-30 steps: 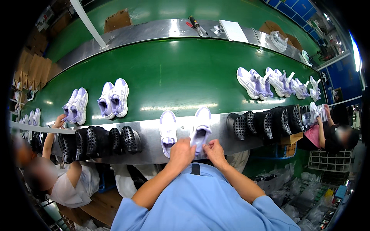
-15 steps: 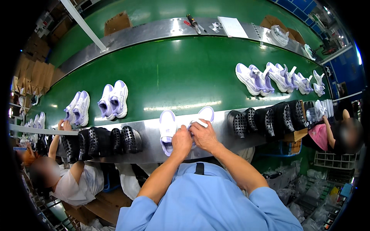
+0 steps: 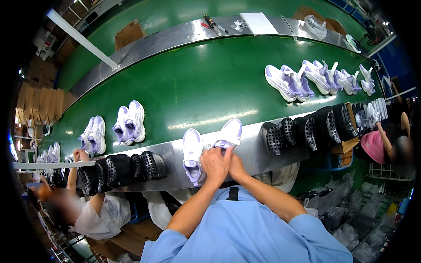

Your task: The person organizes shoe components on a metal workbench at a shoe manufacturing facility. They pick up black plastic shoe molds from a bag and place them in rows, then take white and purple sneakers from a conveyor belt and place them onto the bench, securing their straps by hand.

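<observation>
Close in front of me, a white and lilac sneaker (image 3: pixel 231 130) lies on the metal edge of the bench, toe pointing away. Both hands are bunched over its opening. My left hand (image 3: pixel 215 164) has its fingers closed at the tongue and collar. Partly behind it, my right hand (image 3: pixel 237 167) grips the collar's right side, its fingertips mostly hidden. The heel is covered by my hands. To the left lies the matching sneaker (image 3: pixel 192 149), with neither hand holding it.
Black perforated shoe forms (image 3: pixel 151 165) line the metal edge at left, and more forms (image 3: pixel 305 133) at right. Sneaker pairs stand on the green belt (image 3: pixel 197 83). Tools (image 3: pixel 212 24) and paper (image 3: pixel 258 23) lie on the far ledge. Co-workers sit on both sides.
My right hand has drawn back from the sneaker's strap toward its collar. My left hand has shifted slightly right over the opening. The whole view has tilted a little.
</observation>
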Demonstrator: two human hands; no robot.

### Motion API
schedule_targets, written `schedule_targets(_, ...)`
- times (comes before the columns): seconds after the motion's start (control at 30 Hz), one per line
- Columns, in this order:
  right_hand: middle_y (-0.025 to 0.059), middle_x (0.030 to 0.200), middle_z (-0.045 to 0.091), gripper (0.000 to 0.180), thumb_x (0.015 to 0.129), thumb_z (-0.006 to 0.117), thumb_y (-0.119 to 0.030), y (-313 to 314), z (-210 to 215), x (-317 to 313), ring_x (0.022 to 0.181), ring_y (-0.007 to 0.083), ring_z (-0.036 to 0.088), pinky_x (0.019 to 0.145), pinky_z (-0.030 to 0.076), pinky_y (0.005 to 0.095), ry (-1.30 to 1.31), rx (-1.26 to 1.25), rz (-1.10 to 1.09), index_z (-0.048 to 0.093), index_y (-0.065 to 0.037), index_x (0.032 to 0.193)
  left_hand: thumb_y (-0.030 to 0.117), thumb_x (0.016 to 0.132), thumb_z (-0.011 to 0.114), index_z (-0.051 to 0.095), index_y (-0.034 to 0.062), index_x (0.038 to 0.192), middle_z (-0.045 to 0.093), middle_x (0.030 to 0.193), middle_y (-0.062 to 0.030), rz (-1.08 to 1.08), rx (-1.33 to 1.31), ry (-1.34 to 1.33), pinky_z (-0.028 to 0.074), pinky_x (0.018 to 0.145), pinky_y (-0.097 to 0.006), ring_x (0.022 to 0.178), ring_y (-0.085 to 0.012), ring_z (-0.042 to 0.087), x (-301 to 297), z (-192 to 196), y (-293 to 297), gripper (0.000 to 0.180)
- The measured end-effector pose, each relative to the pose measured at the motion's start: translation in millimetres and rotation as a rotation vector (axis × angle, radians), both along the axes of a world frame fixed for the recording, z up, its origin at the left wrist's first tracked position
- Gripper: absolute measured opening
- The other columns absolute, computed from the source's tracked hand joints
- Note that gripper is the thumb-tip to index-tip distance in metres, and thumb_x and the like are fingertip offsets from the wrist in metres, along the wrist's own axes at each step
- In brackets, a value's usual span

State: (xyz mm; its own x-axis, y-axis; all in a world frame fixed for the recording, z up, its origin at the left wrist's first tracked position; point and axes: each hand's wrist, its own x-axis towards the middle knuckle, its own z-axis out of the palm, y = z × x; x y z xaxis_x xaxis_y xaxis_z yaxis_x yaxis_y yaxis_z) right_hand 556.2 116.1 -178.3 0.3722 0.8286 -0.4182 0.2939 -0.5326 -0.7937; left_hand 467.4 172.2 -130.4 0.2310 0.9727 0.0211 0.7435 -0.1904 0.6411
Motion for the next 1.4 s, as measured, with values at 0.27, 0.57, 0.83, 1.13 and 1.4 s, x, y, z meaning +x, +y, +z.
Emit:
schedule_targets(0.27,0.0242,0.079,0.072,0.035,0.095,0.063,-0.028,2,-22,1,0.079,0.0448,0.072,0.072,0.056,0.0489,0.075,-0.094,-0.049,0.061,0.005,0.085,0.024,0.088,0.074,0.068,0.0011,0.071,0.068,0.074,-0.0182,0.035,0.088,0.058,0.047,0.071,-0.053,0.075,-0.0401,0.065,-20,-35,2,0.029)
schedule_targets(0.57,0.0283,0.085,0.068,0.036,0.098,0.061,-0.031,3,-13,11,0.081,0.0446,0.07,0.072,0.053,0.0499,-0.134,0.145,0.165,0.064,0.005,0.097,0.027,0.083,0.081,0.071,-0.0006,0.077,0.069,0.078,-0.0179,-0.052,0.048,-0.043,0.049,0.074,-0.05,0.08,-0.0379,0.063,-18,-20,-2,0.03)
schedule_targets(0.83,0.0016,0.078,0.065,0.025,0.097,0.07,-0.028,6,26,49,0.064,0.0112,0.06,0.049,0.048,0.0267,0.523,-0.048,-0.155,0.067,-0.005,0.09,0.027,0.086,0.08,0.073,-0.0043,0.081,0.069,0.078,-0.0206,0.028,-0.171,-0.16,0.052,0.07,-0.045,0.073,-0.0344,0.066,-23,-14,1,0.032)
schedule_targets(1.13,0.0018,0.072,0.057,0.021,0.094,0.074,-0.017,74,87,55,0.055,0.0081,0.048,0.041,0.032,0.0242,0.721,-0.212,-0.117,0.063,-0.005,0.081,0.027,0.086,0.081,0.073,-0.0041,0.083,0.069,0.075,-0.0199,0.114,-0.35,-0.325,0.052,0.069,-0.044,0.071,-0.0346,0.066,-41,-26,-8,0.032)
schedule_targets(1.4,0.0028,0.071,0.06,0.017,0.094,0.074,-0.012,43,65,55,0.051,0.0083,0.045,0.04,0.031,0.0243,0.84,-0.269,-0.205,0.065,-0.004,0.082,0.014,0.092,0.078,0.073,-0.0043,0.083,0.069,0.075,-0.0042,0.342,-0.618,-0.731,0.046,0.064,-0.028,0.066,-0.0109,0.058,-51,-17,-12,0.021)
